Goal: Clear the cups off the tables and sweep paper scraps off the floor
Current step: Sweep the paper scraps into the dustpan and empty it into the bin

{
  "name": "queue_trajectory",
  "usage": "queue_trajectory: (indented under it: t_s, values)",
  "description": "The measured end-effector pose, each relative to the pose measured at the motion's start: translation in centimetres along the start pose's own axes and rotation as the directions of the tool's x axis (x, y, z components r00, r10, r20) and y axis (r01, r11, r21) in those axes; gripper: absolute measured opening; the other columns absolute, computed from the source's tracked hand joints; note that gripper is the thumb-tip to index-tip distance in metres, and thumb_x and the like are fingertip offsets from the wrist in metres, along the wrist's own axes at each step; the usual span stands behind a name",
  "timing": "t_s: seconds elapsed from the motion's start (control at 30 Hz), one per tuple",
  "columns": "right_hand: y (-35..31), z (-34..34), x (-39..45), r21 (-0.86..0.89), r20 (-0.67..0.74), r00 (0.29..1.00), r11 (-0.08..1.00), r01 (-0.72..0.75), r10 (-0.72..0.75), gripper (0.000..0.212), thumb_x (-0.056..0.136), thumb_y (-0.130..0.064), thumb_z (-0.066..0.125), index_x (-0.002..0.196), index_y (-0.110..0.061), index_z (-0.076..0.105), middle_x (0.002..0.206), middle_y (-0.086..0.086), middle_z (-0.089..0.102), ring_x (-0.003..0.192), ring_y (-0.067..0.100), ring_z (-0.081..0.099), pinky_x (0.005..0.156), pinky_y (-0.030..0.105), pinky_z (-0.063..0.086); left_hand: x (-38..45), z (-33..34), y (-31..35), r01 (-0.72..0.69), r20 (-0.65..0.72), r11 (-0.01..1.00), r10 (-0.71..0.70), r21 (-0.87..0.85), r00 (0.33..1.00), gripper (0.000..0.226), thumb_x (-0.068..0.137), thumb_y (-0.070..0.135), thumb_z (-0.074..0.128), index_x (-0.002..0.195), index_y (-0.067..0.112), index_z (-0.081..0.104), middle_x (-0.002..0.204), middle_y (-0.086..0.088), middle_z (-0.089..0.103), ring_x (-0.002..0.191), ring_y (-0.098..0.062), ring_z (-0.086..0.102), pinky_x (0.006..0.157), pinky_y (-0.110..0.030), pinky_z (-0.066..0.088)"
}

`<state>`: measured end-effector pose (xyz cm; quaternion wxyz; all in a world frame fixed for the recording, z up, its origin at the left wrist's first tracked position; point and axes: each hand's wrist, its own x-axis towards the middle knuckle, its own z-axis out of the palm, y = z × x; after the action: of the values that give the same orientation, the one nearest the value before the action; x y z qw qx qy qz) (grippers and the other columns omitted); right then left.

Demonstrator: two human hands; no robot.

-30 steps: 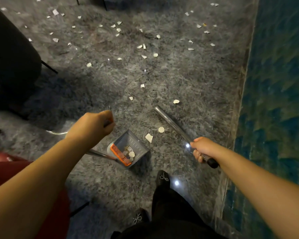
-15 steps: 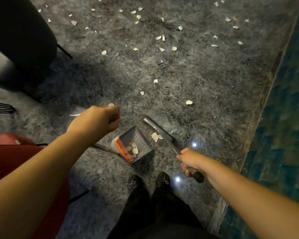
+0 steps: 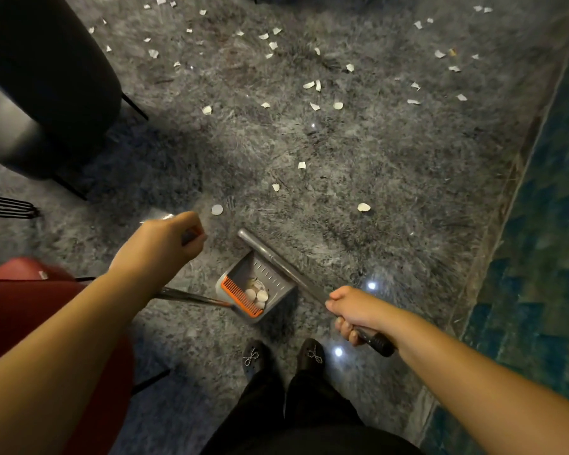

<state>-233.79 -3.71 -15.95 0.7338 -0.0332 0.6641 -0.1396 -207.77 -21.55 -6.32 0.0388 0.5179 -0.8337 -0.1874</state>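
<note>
Sweeping underway, a good way from finished, by my reading.

My left hand (image 3: 160,244) is closed in a fist around the top of the dustpan's long handle (image 3: 191,297), which runs down from it to the pan. Behind and to the left of that hand: a dark round seat (image 3: 46,77), and a red seat (image 3: 23,310) under my forearm. No desk and no cups in view, so I cannot say how that half of the job stands.

Between my hands the grey dustpan (image 3: 260,290) sits on the floor (image 3: 408,175), orange comb edge toward my shoes. Several collected scraps (image 3: 258,295) lie inside it. That much looks done.

One round scrap (image 3: 217,209) lies just ahead of my left hand, still on the floor.

My right hand (image 3: 355,311) is wrapped tight around the broom handle (image 3: 286,267), near its black grip. The handle slants up and left across the pan's open mouth. The broom head is not visible.

Ahead of both hands, well apart from the pan, loose paper scraps (image 3: 312,85) dot the grey floor out to the far edge, thinning toward the blue patterned strip (image 3: 539,257) on the right. Most of the litter looks still to be gathered.
</note>
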Motion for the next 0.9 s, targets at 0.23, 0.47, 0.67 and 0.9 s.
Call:
queue_trajectory:
  t_s: [0.23,0.47,0.67,0.9]
  values:
    - [-6.0,0.7,0.9,-0.012,-0.097,0.988,0.993,0.117,-0.118,0.027,0.103,-0.021,0.040,0.128,-0.027,0.033,0.063,0.005,0.037,0.029,0.006,0.031,0.036,0.013,0.030,1.6,-2.2,-4.7,0.112,-0.108,0.990,-0.121,-0.083,0.987,0.012,0.087,0.031,0.070,0.085,0.027,0.059,0.063,0.006,0.055,0.052,-0.012,0.052,0.052,-0.031,0.045]
    - [-15.0,5.0,2.8,-0.090,-0.137,0.975,0.982,0.164,-0.176,0.035,0.103,-0.020,0.039,0.137,-0.024,0.030,0.066,0.006,0.037,0.030,0.005,0.030,0.035,0.013,0.028,5.6,-5.5,-10.3,0.113,-0.179,0.988,-0.130,-0.101,0.975,0.010,0.087,0.026,0.071,0.086,0.023,0.061,0.059,0.012,0.051,0.049,-0.006,0.048,0.049,-0.023,0.035]
    - [-22.7,10.9,6.4,-0.148,-0.174,0.966,0.975,0.166,-0.190,0.042,0.103,-0.019,0.039,0.143,-0.024,0.026,0.067,0.007,0.038,0.034,0.007,0.031,0.035,0.013,0.028,9.8,-9.1,-17.4,0.150,-0.144,0.979,-0.169,-0.135,0.975,0.009,0.088,0.030,0.068,0.084,0.027,0.060,0.066,0.005,0.059,0.057,-0.006,0.053,0.050,-0.024,0.039]
    - [-30.8,15.4,10.9,-0.239,-0.169,0.973,0.964,0.116,-0.159,0.047,0.103,-0.018,0.040,0.146,-0.016,0.023,0.064,0.007,0.041,0.036,0.010,0.033,0.037,0.015,0.030,13.9,-11.7,-23.6,0.215,-0.098,0.969,-0.228,-0.123,0.969,0.010,0.090,0.029,0.067,0.085,0.025,0.059,0.062,0.007,0.053,0.056,-0.007,0.050,0.050,-0.024,0.037]
